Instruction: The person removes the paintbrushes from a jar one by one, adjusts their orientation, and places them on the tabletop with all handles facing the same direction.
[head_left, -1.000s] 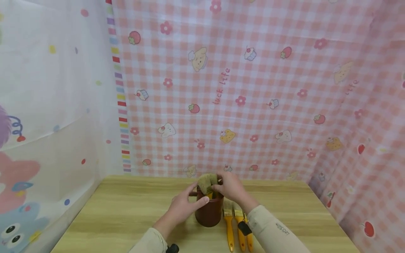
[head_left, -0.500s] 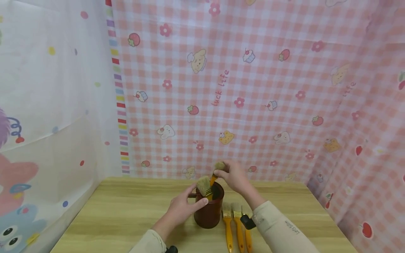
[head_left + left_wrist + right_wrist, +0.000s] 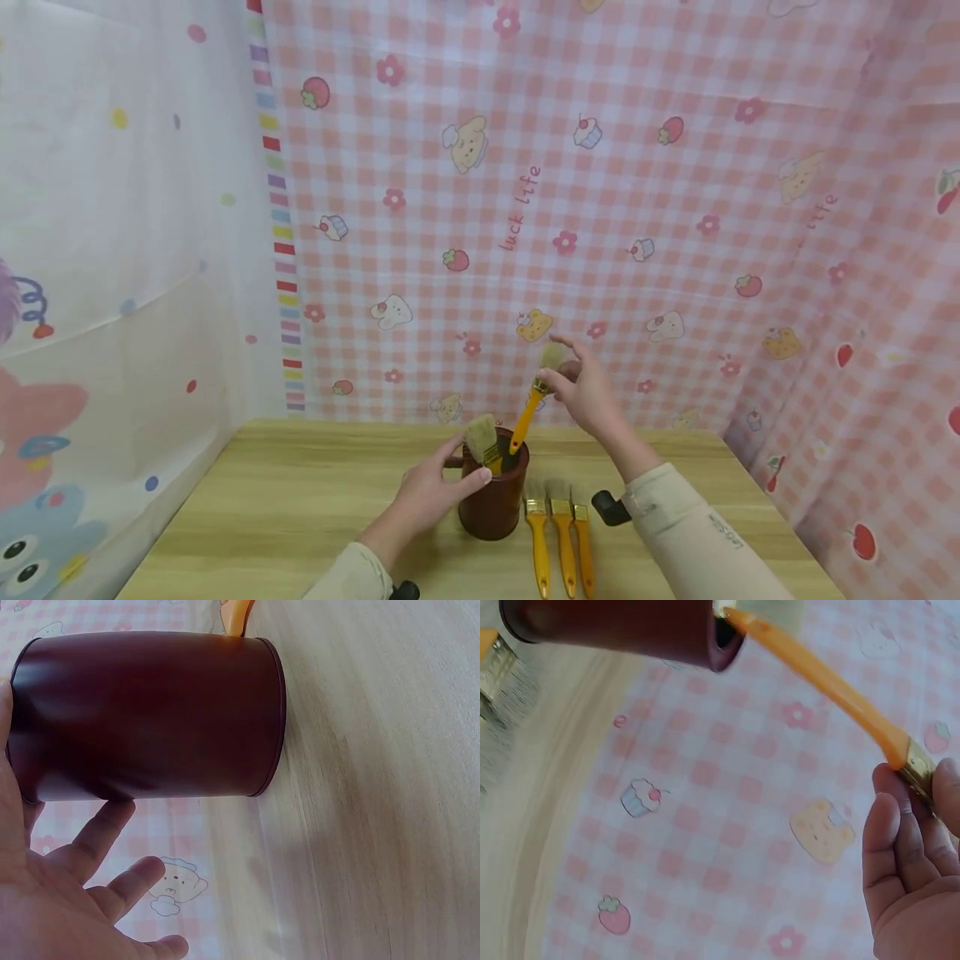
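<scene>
A dark brown mug (image 3: 491, 507) stands upright on the table, its handle toward the left. At its rim my left hand (image 3: 431, 492) holds it, thumb on the near side; the left wrist view shows some fingers spread beside the wall. One paintbrush (image 3: 481, 437) leans inside, bristles up. Above the mug my right hand (image 3: 592, 396) pinches another paintbrush (image 3: 527, 417) near its metal ferrule, bristles up. The tip of its yellow handle is at the mug's mouth. In the right wrist view that handle (image 3: 829, 682) slants from the fingers to the mug.
Three yellow-handled paintbrushes (image 3: 562, 533) lie side by side on the wooden table (image 3: 300, 500), just right of the mug. A pink checked cloth (image 3: 420, 267) hangs behind the table, with a white printed cloth (image 3: 150, 275) at the left.
My right hand has risen out of the mug's mouth and moved right, drawing a paintbrush up with it. My left hand keeps its hold on the mug.
</scene>
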Motion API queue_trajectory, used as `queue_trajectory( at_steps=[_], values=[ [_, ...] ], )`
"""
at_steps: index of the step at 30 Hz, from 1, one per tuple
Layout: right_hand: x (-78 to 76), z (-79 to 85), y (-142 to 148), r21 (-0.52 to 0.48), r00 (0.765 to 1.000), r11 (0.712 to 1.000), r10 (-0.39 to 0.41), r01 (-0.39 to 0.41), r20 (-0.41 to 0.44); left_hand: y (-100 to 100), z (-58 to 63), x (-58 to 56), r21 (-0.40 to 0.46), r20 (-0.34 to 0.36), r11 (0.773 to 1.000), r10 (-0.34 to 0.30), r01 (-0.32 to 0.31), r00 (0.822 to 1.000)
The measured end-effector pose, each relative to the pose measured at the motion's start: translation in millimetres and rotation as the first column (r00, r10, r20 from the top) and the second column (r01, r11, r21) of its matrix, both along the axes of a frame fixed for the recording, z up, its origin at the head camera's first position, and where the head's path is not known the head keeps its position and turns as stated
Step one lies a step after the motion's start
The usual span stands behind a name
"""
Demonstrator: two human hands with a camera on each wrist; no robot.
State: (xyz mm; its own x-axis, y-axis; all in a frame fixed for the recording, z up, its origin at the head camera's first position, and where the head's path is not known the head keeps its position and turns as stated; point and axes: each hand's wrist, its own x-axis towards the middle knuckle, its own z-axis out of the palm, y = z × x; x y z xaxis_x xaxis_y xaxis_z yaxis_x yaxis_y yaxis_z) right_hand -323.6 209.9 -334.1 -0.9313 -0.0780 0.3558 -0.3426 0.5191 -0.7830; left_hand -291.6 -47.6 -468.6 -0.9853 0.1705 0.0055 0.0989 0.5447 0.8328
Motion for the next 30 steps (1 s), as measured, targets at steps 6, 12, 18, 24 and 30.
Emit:
queue_trajectory(
  at_steps=[6, 12, 18, 24, 30],
  values=[
    [-0.9, 10.6, 31, -0.078, 0.998, 0.996, -0.028, 0.032, 0.054, -2, -1.2, 1.5, 0.014, 0.001, 1.000, -0.002, 0.002, 1.000],
    [0.4, 3.2, 79, -0.123, 0.991, 0.991, -0.042, 0.059, 0.130, -1, -0.6, 0.7, 0.012, 0.004, 1.000, -0.003, 0.003, 1.000],
    [1.8, -14.2, 120, -0.113, 0.969, 0.990, -0.060, 0.089, 0.241, 0, -1.0, -0.2, 0.003, -0.007, 1.000, -0.004, 0.004, 1.000],
    [4.7, -36.4, 146, -0.001, 0.929, 0.999, -0.029, 0.032, 0.369, -1, -1.9, 0.4, 0.002, -0.009, 1.000, 0.001, -0.001, 1.000],
    [7.6, -62.6, 154, 0.049, 0.879, 0.998, 0.014, -0.042, 0.477, -1, 0.4, 0.0, 0.003, -0.014, 1.000, -0.003, 0.003, 1.000]
  ],
)
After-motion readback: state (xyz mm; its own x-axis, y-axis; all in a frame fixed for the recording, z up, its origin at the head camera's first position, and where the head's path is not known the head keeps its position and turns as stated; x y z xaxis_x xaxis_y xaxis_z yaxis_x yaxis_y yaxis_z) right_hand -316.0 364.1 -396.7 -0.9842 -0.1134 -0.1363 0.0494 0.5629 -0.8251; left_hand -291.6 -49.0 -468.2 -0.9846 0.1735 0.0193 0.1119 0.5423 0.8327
